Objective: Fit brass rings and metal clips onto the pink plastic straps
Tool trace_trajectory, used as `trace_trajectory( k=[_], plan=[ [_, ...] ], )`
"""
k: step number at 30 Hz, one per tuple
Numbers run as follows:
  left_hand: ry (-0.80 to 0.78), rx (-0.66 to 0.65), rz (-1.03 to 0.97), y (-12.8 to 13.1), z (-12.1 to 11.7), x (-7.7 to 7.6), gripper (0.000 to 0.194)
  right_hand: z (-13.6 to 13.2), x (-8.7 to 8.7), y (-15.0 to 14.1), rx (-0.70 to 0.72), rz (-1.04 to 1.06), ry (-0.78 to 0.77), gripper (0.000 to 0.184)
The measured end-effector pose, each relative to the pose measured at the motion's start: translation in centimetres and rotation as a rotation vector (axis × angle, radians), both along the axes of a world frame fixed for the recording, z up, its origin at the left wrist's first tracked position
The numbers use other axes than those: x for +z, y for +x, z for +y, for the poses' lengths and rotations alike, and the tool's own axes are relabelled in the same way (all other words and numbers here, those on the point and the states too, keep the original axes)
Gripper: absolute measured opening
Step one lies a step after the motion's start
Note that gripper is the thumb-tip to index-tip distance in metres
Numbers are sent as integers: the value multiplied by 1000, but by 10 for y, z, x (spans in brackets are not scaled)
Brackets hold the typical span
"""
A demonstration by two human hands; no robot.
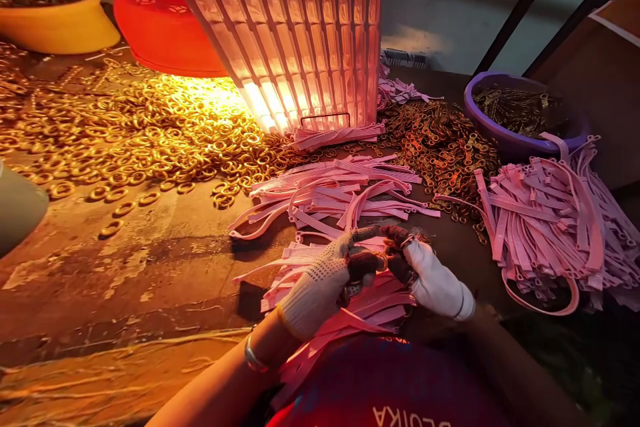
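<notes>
My left hand, in a dotted knit glove with dark fingertips, is closed on a small gold metal ring. Right against it, my right hand in a white glove has its dark fingertips pinched together; what they hold is hidden. Both hands are above a bunch of pink straps, some reaching toward my lap. Just beyond lies another pile of pink straps.
Loose gold rings cover the table's left and back. A red lamp glows beside a ribbed translucent panel. Metal clasps lie right, near a purple basin and a strap heap. A yellow tub stands far left.
</notes>
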State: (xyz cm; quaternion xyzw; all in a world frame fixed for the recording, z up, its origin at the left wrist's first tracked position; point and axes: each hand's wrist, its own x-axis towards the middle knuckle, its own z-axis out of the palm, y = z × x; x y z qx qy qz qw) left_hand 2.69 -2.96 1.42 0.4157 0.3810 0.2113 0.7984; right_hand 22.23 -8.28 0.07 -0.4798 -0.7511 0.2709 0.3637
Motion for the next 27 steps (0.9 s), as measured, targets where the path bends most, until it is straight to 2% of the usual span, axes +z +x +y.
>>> trace_trajectory(
  k=[2,3,7,10,11,13,15,17,18,19,21,23,24,27],
  plan=[
    [43,-70,30,1,-1,-4,61,1,1,-2,96,-56,80,46],
    [78,-90,66,1,-2,-7,59,1,0,-3,100,-105,121,45],
    [245,-3,207,1,-6,-20,42,-6,-7,-2,-53,-528,182,30],
    [306,13,137,2,-8,-28,22,-10,-6,-1,-81,-737,162,9],
    [276,2,103,3,-8,-29,19,-10,-5,-3,-82,-745,170,6],
    [146,13,39,6,-8,-27,18,-10,-2,-9,-119,-731,232,10],
    [9,93,0,10,-6,-22,23,-9,-2,-17,-206,-703,291,15],
    [-28,197,-26,13,-1,-16,29,-7,-5,-23,-280,-596,236,17],
    [-15,209,-33,14,4,-14,32,-5,-7,-23,-290,-511,166,16],
    [8,177,-29,14,11,-13,34,-4,-9,-22,-288,-419,86,16],
    [75,0,16,15,32,-15,37,1,-14,-15,-291,-272,-32,16],
    [225,-155,128,16,64,-20,34,5,-18,-4,-331,-186,-78,18],
    [355,-169,197,18,82,-23,31,6,-19,2,-357,-149,-88,19],
    [825,-94,417,36,141,-28,29,9,-23,15,-392,-54,-110,22]
  ],
)
